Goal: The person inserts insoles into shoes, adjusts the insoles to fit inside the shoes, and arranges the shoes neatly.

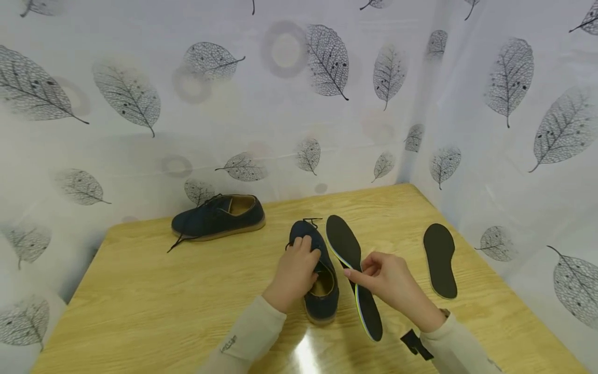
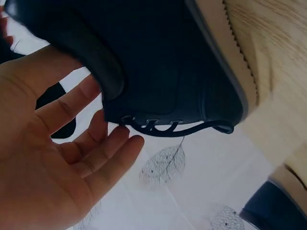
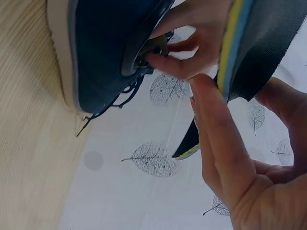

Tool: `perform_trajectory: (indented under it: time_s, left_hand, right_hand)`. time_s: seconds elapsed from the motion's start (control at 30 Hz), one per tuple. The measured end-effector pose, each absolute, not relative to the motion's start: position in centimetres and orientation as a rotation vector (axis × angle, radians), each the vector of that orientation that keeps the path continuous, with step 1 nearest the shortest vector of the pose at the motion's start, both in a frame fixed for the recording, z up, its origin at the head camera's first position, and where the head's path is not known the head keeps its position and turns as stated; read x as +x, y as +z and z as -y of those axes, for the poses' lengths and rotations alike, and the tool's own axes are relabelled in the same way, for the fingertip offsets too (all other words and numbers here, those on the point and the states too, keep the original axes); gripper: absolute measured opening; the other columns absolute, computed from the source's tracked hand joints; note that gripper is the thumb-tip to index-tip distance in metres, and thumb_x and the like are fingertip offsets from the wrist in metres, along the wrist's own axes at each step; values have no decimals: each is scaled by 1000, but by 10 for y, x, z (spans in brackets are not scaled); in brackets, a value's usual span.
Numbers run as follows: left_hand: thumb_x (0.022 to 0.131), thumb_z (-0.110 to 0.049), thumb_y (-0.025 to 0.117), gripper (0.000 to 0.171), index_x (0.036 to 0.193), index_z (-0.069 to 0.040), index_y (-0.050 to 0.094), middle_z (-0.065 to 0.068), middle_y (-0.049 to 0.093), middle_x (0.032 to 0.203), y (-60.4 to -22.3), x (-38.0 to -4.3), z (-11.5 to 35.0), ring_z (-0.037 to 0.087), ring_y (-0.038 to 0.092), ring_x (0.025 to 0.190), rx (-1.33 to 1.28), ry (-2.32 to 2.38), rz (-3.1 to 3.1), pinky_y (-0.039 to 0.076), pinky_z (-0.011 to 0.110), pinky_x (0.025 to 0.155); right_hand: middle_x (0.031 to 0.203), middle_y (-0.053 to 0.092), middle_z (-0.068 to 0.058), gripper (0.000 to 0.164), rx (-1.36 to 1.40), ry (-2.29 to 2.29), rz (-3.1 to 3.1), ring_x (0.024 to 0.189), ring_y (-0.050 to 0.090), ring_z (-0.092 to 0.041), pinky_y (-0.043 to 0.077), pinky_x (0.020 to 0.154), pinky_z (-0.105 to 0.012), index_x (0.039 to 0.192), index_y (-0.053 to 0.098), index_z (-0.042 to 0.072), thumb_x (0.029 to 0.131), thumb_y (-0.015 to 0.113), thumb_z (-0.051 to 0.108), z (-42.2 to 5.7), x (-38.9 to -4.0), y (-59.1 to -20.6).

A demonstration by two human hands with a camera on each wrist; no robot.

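Note:
A dark navy lace-up shoe (image 1: 323, 307) stands on the table, its toe pointing away from me. My left hand (image 1: 291, 271) reaches over its laces and holds it at the tongue, at the front of the opening; the right wrist view shows the left fingertips pinching the tongue (image 3: 154, 49). Just right of the shoe, my right hand (image 1: 394, 280) pinches a black insole (image 1: 344, 241) near its middle, between thumb and fingers. The insole, edged in yellow and blue (image 3: 229, 52), is tilted and apart from the shoe. The shoe's tan inside (image 1: 323, 284) is partly visible.
A second navy shoe (image 1: 219, 218) lies near the table's back edge, left of centre, laces loose. Another black insole (image 1: 440, 262) lies flat near the right edge. A leaf-patterned white curtain (image 1: 280, 124) stands behind the wooden table (image 1: 154, 301).

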State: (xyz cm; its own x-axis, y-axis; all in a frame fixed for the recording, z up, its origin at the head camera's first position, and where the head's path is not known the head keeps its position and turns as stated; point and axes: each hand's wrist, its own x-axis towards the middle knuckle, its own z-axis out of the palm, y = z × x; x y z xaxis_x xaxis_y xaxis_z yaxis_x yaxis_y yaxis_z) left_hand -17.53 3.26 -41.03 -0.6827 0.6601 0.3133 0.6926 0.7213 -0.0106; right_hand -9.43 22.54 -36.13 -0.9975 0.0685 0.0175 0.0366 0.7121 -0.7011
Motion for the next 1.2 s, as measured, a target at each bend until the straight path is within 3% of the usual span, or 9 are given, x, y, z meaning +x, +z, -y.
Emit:
perform_trajectory:
  time_s: [0.27,0.53,0.9,1.2]
  left_hand:
    - [88,-11,70,6,92,-16,70,10,48,101,-421,-181,-41,22,41,83,-1010,-28,2560,42,29,58]
    - [85,-13,73,6,87,-13,68,11,48,103,-422,-180,-39,22,40,84,-1005,-46,2572,43,23,55]
    - [83,-13,74,22,102,-5,65,9,50,105,-427,-183,-31,21,45,87,-1043,-185,2546,48,22,64]
    - [84,-7,70,14,93,-3,59,8,50,96,-433,-185,-25,18,48,78,-1068,-395,2456,48,21,56]
  right_hand:
    - [62,59,1,37,-97,1250,2907,48,59,-18,47,48,-30,78,62,6,83,74,41,-223,-88,-354]
    - [59,55,1,37,-94,1165,2968,46,52,-13,43,47,-28,71,59,9,82,74,41,-222,-78,-344]
    - [46,42,9,37,179,1197,3070,37,41,-7,38,38,-26,64,55,11,82,74,38,-218,-67,-343]
    - [45,37,14,37,399,1114,3116,35,37,-2,33,38,-22,59,51,15,80,74,33,-209,-71,-346]
